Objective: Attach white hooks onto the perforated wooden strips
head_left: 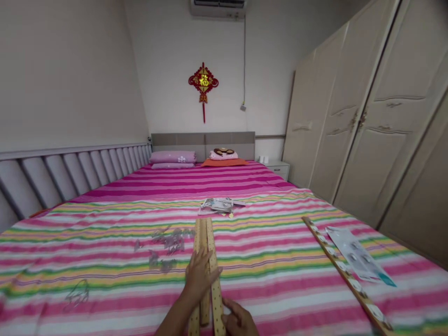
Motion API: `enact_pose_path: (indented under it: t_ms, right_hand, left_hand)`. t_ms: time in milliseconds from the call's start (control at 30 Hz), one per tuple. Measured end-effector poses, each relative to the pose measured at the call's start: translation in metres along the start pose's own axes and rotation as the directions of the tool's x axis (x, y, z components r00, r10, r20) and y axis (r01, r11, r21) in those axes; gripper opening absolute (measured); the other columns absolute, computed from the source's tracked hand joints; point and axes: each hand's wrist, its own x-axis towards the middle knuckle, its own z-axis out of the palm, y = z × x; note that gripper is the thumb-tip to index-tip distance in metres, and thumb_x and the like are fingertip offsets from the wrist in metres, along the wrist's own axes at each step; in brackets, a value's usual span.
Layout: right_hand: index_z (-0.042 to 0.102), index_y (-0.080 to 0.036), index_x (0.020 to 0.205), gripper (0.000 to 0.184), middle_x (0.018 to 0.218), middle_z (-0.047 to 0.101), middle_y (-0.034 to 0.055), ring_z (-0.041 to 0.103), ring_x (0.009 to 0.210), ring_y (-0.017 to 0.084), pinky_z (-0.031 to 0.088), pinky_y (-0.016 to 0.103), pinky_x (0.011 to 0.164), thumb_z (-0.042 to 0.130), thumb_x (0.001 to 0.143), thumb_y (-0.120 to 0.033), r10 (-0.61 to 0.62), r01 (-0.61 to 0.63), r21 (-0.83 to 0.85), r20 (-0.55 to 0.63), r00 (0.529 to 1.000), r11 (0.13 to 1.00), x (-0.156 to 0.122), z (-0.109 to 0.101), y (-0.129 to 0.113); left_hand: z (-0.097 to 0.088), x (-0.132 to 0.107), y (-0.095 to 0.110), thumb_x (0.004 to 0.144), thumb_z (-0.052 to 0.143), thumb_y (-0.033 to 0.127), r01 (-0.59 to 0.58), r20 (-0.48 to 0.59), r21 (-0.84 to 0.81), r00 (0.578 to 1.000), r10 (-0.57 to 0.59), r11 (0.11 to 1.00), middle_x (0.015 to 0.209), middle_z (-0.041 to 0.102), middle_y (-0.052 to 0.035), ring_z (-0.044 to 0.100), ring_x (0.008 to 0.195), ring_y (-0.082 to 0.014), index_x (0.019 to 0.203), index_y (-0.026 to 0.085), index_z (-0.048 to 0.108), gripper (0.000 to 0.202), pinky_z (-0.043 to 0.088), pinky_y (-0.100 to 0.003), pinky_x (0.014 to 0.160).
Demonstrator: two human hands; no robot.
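Two long wooden slats [209, 238] with rows of small holes lie side by side on the striped bedspread [105, 242], running away from me. My left hand [199, 275] rests flat on top of them, fingers stretched forward. At the near end, my right hand [240, 319] curls its fingers against the right slat's edge. A third wooden slat [345, 273] carrying white round pieces lies diagonally at the right, apart from both hands.
Small grey metal parts [168, 242] lie scattered left of the slats. A pile of plastic bags [220, 205] sits beyond the slats, and another clear packet [360, 256] lies beside the right slat. Pillows [173, 157] lie by the headboard; wardrobes [367, 116] line the right wall.
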Motion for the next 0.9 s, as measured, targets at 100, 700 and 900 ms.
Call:
enact_pose_path:
  t_ms: [100,700,900]
  right_hand:
    - [0.067,-0.016,0.108,0.071,0.056,0.064,0.0011,0.059,0.049,0.016,0.047,0.027,0.048,0.072,0.058,-0.066,-0.065,0.053,-0.09,-0.131,0.989,0.995,-0.006,0.0,0.002]
    - [0.06,-0.017,0.071,0.019,0.067,0.073,0.0078,0.067,0.052,0.016,0.056,0.024,0.047,0.074,0.071,-0.029,0.07,0.395,0.41,-0.761,0.645,0.822,-0.149,-0.252,-0.121]
    - [0.069,-0.013,0.078,0.02,0.074,0.074,0.0063,0.063,0.052,0.012,0.055,0.02,0.046,0.079,0.061,-0.012,0.059,0.313,0.546,-0.559,0.827,0.777,-0.144,-0.237,-0.129]
  left_hand:
    - [0.01,-0.003,0.006,0.067,0.065,0.051,0.021,0.045,0.169,0.999,-0.029,0.985,0.15,0.034,-0.0058,0.019,0.141,-0.0377,0.132,0.03,0.052,0.07,0.025,-0.053,0.108]
    - [0.025,-0.001,-0.01,0.076,0.053,0.033,-0.052,0.034,0.354,0.998,0.043,0.934,0.147,0.04,-0.0038,0.026,0.139,-0.0341,0.134,0.026,0.05,0.059,0.033,-0.049,0.106]
    - [0.024,-0.002,-0.009,0.077,0.051,0.031,-0.058,0.036,0.352,0.998,0.048,0.934,0.148,0.038,-0.0052,0.027,0.139,-0.0326,0.135,0.025,0.049,0.058,0.032,-0.05,0.106]
